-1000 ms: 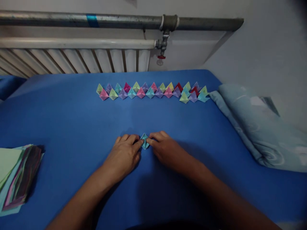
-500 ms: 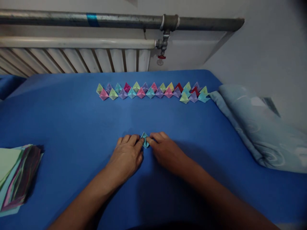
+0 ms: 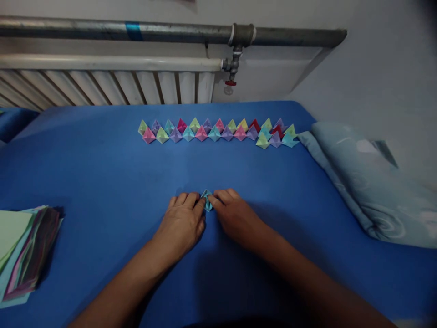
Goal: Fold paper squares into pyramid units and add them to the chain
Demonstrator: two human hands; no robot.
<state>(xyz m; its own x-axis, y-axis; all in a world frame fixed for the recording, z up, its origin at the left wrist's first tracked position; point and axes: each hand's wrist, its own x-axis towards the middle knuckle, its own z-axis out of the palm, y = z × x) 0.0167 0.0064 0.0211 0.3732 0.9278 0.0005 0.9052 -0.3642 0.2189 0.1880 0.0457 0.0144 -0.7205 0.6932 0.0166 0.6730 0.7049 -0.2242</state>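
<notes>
A small light-blue folded paper piece (image 3: pixel 207 203) lies on the blue surface between my two hands, its upper point standing clear of the fingers. My left hand (image 3: pixel 180 223) is closed against its left side, thumb on the paper and the other fingers curled on the surface. From the other side, my right hand (image 3: pixel 235 214) grips it with a thumb or finger on the paper's inner folds. Part of the piece is covered by the fingertips. Farther back, several folded paper pieces (image 3: pixel 201 133) in pink, green, purple, blue, yellow and red form staggered rows.
A stack of coloured paper sheets (image 3: pixel 15 232) lies at the left edge. On the right rests a folded light-blue blanket or pillow (image 3: pixel 362 187) by the wall. Behind the blue surface (image 3: pixel 102 173) are a white radiator (image 3: pixel 119 86), a metal pipe (image 3: pixel 184 33) and a red-handled valve (image 3: pixel 231 83).
My fingers stay on the light-blue paper, which appears slightly altered in shape or angle. The whole view has shifted very slightly; the rows and the stack look the same.
</notes>
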